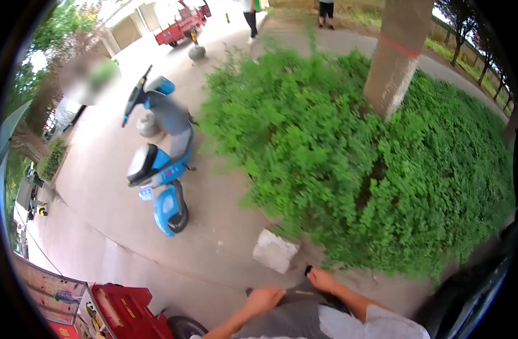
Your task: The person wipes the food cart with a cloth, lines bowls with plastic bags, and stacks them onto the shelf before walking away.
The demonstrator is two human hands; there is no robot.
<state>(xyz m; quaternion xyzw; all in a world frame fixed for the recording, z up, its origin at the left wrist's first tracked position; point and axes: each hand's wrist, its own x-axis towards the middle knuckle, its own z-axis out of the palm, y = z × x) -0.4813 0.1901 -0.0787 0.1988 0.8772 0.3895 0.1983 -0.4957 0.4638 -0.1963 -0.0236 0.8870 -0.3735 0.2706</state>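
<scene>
My left hand is at the bottom centre, close to my grey clothing, with its fingers curled. A small dark tip shows beside it; what it belongs to is hidden. My right hand is closed a little farther forward, and a small black object pokes out at its fingers. Its kind is too small to make out. Between the hands lies a dark grey surface, partly covered by my arms. Just ahead of my hands, a pale rough stone block rests on the pavement.
A blue electric scooter stands ahead to the left. Dense green shrubs surround a tree trunk on the right. A red vehicle is at the lower left. Round stone bollards, a red cargo tricycle and two people appear farther off.
</scene>
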